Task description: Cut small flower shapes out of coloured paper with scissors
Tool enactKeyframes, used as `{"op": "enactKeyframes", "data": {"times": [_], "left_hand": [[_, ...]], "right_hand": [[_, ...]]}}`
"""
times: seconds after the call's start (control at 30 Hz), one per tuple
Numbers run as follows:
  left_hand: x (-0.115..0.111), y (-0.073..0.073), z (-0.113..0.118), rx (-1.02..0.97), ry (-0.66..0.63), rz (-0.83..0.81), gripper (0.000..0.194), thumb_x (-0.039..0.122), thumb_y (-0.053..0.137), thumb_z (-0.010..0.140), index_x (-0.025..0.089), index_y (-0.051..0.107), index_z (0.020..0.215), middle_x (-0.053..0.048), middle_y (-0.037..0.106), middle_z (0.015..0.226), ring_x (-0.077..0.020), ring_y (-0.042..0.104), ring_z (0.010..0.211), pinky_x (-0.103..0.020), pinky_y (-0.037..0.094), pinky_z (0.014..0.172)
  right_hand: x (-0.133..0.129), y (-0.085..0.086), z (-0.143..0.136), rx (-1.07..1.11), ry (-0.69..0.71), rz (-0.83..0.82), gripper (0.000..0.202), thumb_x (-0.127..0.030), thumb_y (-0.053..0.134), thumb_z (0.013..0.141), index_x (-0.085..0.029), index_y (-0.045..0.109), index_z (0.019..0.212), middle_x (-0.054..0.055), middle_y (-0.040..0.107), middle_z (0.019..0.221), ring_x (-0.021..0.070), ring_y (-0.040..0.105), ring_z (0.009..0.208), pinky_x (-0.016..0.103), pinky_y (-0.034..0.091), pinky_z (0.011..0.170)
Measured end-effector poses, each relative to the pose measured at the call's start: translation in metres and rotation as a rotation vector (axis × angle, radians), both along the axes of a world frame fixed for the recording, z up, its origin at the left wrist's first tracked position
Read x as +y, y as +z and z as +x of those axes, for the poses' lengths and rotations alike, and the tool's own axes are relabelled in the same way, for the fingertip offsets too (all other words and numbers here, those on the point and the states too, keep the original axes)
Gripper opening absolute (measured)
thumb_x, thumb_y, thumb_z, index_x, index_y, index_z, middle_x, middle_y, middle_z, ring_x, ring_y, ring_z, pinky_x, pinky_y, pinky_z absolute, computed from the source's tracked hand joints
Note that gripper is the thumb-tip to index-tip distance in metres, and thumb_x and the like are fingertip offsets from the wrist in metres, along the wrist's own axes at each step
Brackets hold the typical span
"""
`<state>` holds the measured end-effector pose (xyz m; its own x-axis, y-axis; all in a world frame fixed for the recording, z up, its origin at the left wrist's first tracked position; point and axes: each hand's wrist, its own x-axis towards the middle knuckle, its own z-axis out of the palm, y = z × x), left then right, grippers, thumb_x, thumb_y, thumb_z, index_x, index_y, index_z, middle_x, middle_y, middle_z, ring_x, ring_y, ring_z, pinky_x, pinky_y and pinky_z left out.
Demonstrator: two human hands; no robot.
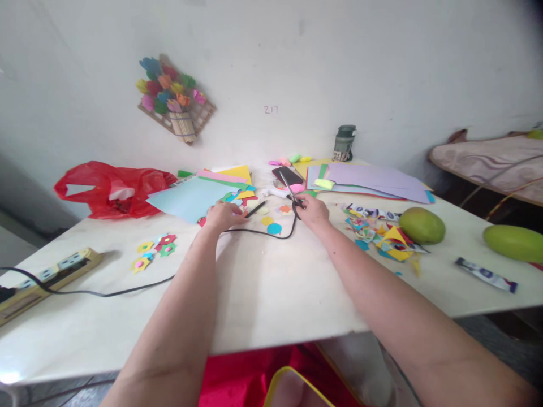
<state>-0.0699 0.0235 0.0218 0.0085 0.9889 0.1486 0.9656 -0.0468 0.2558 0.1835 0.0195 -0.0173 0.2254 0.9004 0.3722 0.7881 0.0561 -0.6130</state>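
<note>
Keeping the scissors point(291, 191) clear of the cord point(275, 237)

Your right hand point(314, 212) is closed around the scissors' dark handles, toward the far side of the table point(271, 294), with the blades pointing up and away from you. Hold them that way and mind the cord: its loop rises right beside the handles, and whether it touches them you cannot tell from this view. A snagged loop could tug things about, so a slow, level wrist seems best.

Your left hand point(223, 216) rests low by the papers, fingertips near a slim black stick point(255, 208); whether those fingers grip anything you cannot tell. Keep them well apart from the blades.

Between your hands lie a blue disc point(274, 228), a yellow cutout point(267, 221) and an orange flower shape point(285, 209); light paper like this probably slides easily, so avoid brushing it with your sleeveless forearms. Farther out, finished-looking paper flowers point(153, 252) sit to your left, and loose scraps point(392, 243) lie to your right, beside a green fruit point(422, 225).
</note>
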Motion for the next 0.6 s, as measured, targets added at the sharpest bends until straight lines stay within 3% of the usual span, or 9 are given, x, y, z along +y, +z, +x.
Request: {"op": "enactKeyframes", "data": {"times": [0.17,0.37,0.6], "left_hand": [[0.006,-0.007,-0.003,-0.007,-0.026,0.017,0.028,0.046,0.067,0.063,0.029,0.074,0.084,-0.003,0.068,0.098,-0.0251,0.059,0.097,-0.030,0.043,0.082],[0.015,-0.016,-0.008,-0.063,-0.029,0.007,0.024,0.046,0.060,0.069,0.029,0.073,0.080,0.000,0.070,0.083,-0.0205,0.062,0.083,-0.027,0.043,0.070],[0.014,-0.013,-0.012,-0.205,0.042,0.013,0.031,0.053,0.063,0.065,0.025,0.071,0.077,-0.001,0.071,0.079,-0.0172,0.061,0.072,-0.024,0.041,0.059]], "right_hand": [[0.000,0.001,0.000,-0.006,0.004,-0.005,0.032,-0.033,0.058,0.073,-0.027,0.066,0.104,0.001,0.069,0.086,0.0214,0.062,0.084,0.033,0.047,0.072],[-0.002,0.003,-0.001,-0.009,0.009,-0.018,0.032,-0.031,0.057,0.074,-0.027,0.065,0.105,0.001,0.068,0.084,0.0208,0.062,0.083,0.032,0.047,0.072],[-0.001,0.001,-0.001,-0.010,0.005,-0.014,0.032,-0.031,0.057,0.074,-0.027,0.065,0.105,0.001,0.068,0.082,0.0205,0.061,0.082,0.032,0.046,0.071]]}}
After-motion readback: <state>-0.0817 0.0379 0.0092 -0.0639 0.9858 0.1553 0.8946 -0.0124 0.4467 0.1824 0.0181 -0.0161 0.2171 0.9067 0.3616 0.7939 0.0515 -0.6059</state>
